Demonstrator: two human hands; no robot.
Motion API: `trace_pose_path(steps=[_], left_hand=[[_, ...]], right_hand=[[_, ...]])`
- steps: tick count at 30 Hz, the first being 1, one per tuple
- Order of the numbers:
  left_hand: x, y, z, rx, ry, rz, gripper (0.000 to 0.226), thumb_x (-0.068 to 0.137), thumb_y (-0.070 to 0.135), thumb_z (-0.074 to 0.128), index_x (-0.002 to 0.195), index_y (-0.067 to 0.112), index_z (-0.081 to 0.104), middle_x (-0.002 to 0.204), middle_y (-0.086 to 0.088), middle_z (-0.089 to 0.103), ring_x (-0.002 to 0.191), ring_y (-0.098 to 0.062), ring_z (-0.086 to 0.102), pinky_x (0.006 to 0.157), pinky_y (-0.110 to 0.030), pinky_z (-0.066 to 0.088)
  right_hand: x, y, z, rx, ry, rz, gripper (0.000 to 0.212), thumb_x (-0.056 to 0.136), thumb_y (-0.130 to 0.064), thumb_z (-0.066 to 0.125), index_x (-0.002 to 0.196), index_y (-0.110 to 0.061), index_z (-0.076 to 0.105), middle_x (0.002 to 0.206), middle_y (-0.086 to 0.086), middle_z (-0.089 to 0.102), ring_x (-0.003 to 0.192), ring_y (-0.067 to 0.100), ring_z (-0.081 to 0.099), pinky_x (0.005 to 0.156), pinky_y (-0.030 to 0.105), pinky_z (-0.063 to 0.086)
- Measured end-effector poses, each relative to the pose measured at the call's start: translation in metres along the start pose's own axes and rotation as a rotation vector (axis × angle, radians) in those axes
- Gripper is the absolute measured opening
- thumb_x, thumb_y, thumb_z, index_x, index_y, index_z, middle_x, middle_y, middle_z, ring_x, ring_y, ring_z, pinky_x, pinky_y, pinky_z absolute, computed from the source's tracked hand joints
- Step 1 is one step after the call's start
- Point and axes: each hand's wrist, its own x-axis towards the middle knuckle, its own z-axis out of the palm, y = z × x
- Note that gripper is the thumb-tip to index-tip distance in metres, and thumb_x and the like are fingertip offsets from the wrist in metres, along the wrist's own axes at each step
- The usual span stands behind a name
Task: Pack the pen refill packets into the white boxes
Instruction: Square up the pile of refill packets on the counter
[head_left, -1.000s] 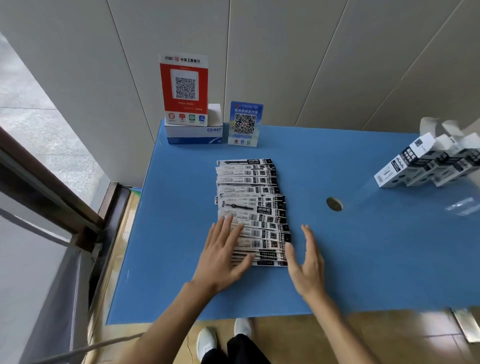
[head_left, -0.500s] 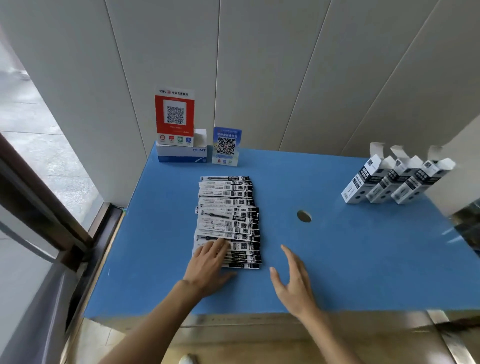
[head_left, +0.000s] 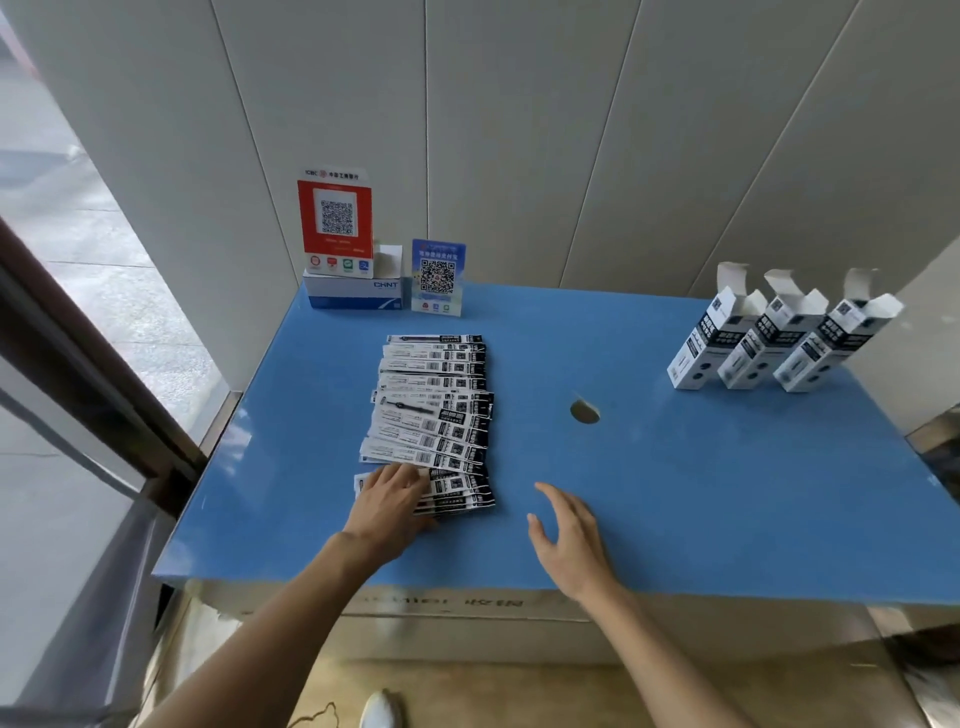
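Left hand (head_left: 388, 506) on packets (head_left: 434, 415)

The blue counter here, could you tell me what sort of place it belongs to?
Probably a small shop counter: two QR payment signs stand at the back, and refill packets lie beside open white boxes.

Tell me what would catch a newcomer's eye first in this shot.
First, the long fanned row of pen refill packets down the middle of the blue table, with the left hand resting on its near end. Next, three open white boxes at the far right, flaps up. The right hand hovers open near the front edge.
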Motion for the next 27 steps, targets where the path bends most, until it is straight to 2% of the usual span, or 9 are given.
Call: trace_pose_path(steps=[3, 8, 10, 12, 14, 17, 20, 23, 27], left_hand=[[-0.003, 0.0, 0.0, -0.032, -0.03, 0.003, 0.051, 0.09, 0.046, 0.057, 0.134, 0.022, 0.048, 0.131, 0.001, 0.046, 0.124, -0.021, 0.041, 0.103, -0.03, 0.03], [-0.006, -0.007, -0.001, -0.061, -0.022, 0.021, 0.052, 0.089, 0.048, 0.059, 0.133, 0.022, 0.051, 0.144, 0.0, 0.035, 0.13, -0.023, 0.038, 0.104, -0.037, 0.033], [-0.005, -0.012, 0.0, -0.054, -0.018, 0.052, 0.05, 0.088, 0.049, 0.059, 0.131, 0.023, 0.052, 0.144, 0.002, 0.039, 0.129, -0.023, 0.04, 0.103, -0.037, 0.034], [-0.005, -0.018, -0.001, -0.065, 0.006, 0.115, 0.047, 0.083, 0.05, 0.066, 0.121, 0.023, 0.059, 0.13, 0.003, 0.054, 0.118, -0.022, 0.051, 0.096, -0.035, 0.04], [-0.004, -0.027, 0.001, -0.042, 0.025, 0.182, 0.044, 0.069, 0.054, 0.077, 0.102, 0.026, 0.066, 0.106, 0.008, 0.064, 0.097, -0.017, 0.062, 0.083, -0.029, 0.05], [-0.002, -0.036, 0.002, -0.027, 0.067, 0.251, 0.043, 0.057, 0.054, 0.084, 0.086, 0.03, 0.064, 0.087, 0.013, 0.063, 0.078, -0.009, 0.063, 0.071, -0.019, 0.052], [0.001, -0.043, 0.002, -0.07, 0.069, 0.312, 0.044, 0.059, 0.037, 0.087, 0.087, 0.025, 0.055, 0.081, 0.008, 0.061, 0.071, -0.014, 0.061, 0.062, -0.02, 0.05], [0.002, -0.045, 0.005, -0.024, 0.104, 0.332, 0.053, 0.055, 0.016, 0.087, 0.09, 0.021, 0.047, 0.08, 0.005, 0.059, 0.068, -0.016, 0.057, 0.056, -0.024, 0.048], [0.004, -0.048, 0.008, 0.046, 0.071, 0.314, 0.067, 0.037, 0.022, 0.088, 0.094, 0.02, 0.053, 0.077, 0.006, 0.06, 0.064, -0.015, 0.057, 0.056, -0.022, 0.049]], right_hand=[[0.014, -0.009, 0.002, -0.003, 0.008, -0.029, 0.034, 0.095, -0.026, 0.054, 0.125, -0.012, 0.057, 0.123, 0.002, 0.06, 0.117, 0.019, 0.054, 0.098, 0.028, 0.043], [0.049, -0.035, 0.008, -0.027, -0.064, -0.076, 0.033, 0.095, -0.029, 0.054, 0.123, -0.012, 0.058, 0.115, 0.003, 0.061, 0.106, 0.02, 0.057, 0.086, 0.03, 0.046], [0.063, -0.045, 0.014, -0.041, -0.099, -0.076, 0.034, 0.095, -0.031, 0.054, 0.124, -0.014, 0.057, 0.117, 0.002, 0.06, 0.107, 0.02, 0.056, 0.086, 0.031, 0.046], [0.075, -0.052, 0.02, -0.076, -0.132, -0.068, 0.037, 0.095, -0.033, 0.054, 0.127, -0.016, 0.055, 0.121, 0.001, 0.057, 0.11, 0.02, 0.054, 0.087, 0.032, 0.046], [0.085, -0.056, 0.026, -0.107, -0.158, -0.049, 0.04, 0.094, -0.033, 0.056, 0.131, -0.018, 0.052, 0.124, 0.001, 0.055, 0.111, 0.021, 0.054, 0.089, 0.033, 0.046], [0.097, -0.055, 0.033, -0.15, -0.201, -0.039, 0.046, 0.093, -0.033, 0.059, 0.135, -0.019, 0.048, 0.127, 0.0, 0.052, 0.115, 0.022, 0.051, 0.093, 0.034, 0.045], [0.107, -0.054, 0.037, -0.225, -0.237, -0.047, 0.045, 0.093, -0.033, 0.058, 0.135, -0.019, 0.048, 0.125, 0.001, 0.053, 0.116, 0.022, 0.049, 0.094, 0.034, 0.044], [0.114, -0.055, 0.038, -0.307, -0.217, -0.11, 0.034, 0.096, -0.032, 0.052, 0.126, -0.018, 0.057, 0.116, 0.001, 0.057, 0.109, 0.021, 0.051, 0.09, 0.03, 0.042], [0.116, -0.056, 0.038, -0.326, -0.141, -0.167, 0.026, 0.098, -0.023, 0.046, 0.112, -0.015, 0.065, 0.103, 0.002, 0.06, 0.095, 0.021, 0.056, 0.078, 0.028, 0.042]])
